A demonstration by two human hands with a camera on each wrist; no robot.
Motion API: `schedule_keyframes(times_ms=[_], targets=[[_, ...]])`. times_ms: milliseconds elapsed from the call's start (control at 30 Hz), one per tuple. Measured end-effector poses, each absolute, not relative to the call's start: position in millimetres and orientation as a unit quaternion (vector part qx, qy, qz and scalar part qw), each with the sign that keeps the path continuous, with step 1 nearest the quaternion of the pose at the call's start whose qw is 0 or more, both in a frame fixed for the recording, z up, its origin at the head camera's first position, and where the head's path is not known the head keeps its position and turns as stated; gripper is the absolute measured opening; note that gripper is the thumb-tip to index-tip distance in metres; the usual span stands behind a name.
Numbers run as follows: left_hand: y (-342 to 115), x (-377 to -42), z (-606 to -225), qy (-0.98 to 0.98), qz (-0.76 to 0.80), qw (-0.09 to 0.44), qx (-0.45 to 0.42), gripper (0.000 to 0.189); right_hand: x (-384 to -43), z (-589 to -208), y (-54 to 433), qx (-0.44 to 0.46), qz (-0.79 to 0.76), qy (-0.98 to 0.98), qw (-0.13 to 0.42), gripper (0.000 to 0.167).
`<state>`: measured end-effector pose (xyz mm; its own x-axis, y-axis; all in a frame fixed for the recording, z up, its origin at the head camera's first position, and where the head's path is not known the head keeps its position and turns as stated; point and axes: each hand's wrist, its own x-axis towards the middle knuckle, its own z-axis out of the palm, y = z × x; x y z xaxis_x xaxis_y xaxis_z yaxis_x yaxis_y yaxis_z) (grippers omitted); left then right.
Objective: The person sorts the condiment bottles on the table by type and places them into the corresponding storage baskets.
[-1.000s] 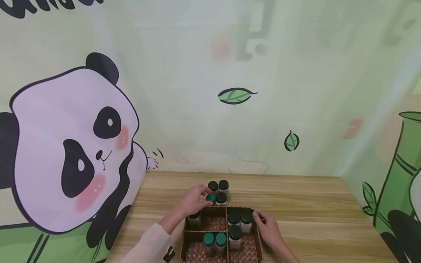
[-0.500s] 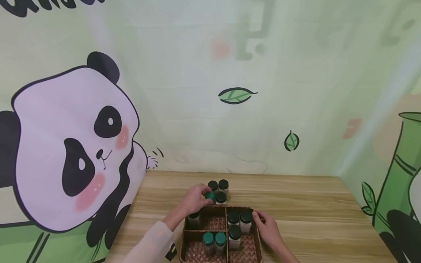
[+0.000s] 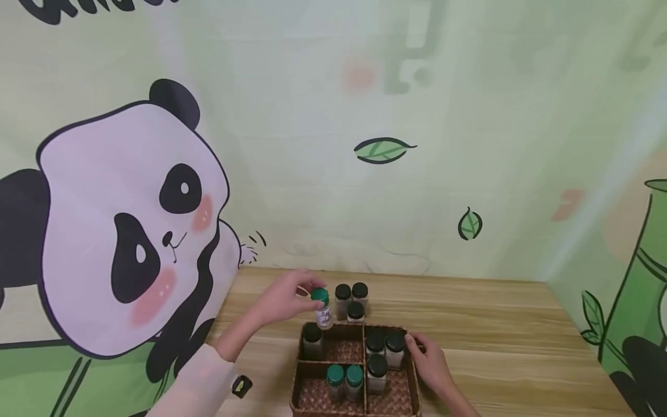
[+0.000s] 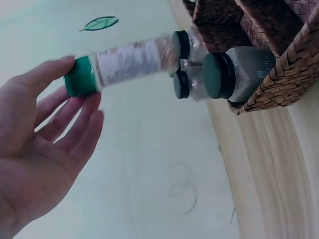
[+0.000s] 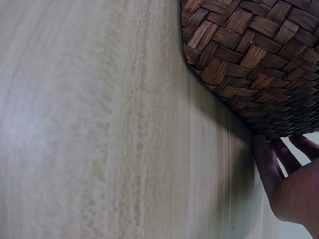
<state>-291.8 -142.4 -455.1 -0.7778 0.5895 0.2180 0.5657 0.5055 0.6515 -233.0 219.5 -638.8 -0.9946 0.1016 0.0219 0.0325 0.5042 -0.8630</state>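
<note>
In the head view my left hand pinches a spice jar by its green lid, just beyond the basket's back left corner. The left wrist view shows the jar with a pale label, thumb and fingertips on the lid. My right hand touches the back right corner of a woven basket, its fingers fairly straight against the outer wall. Inside the basket stand two green-lidded jars at front left, a black-lidded jar at back left, and three black-lidded jars on the right.
Three black-lidded jars stand on the wooden table behind the basket. A small dark tag is beside the left sleeve. A printed panda backdrop rises at the table's back edge.
My left hand has taken the green-lidded jar from the group behind the basket and moved it up and left. My right hand stays at the basket corner. The head view has shifted slightly.
</note>
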Motion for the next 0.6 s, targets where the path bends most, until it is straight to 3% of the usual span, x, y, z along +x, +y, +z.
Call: schedule_keyframes(times_ms=[300, 600], targets=[[-150.7, -265.3, -453.4, 0.877, 0.289, 0.157, 0.351, 0.03, -232.6, -638.7, 219.3, -0.044, 0.498, -0.865, 0.04, 0.046], [-147.2, -252.9, -464.5, 0.862, 0.289, 0.189, 0.371, 0.029, -230.5, -640.7, 218.1, -0.048, 0.5, -0.864, 0.035, 0.046]])
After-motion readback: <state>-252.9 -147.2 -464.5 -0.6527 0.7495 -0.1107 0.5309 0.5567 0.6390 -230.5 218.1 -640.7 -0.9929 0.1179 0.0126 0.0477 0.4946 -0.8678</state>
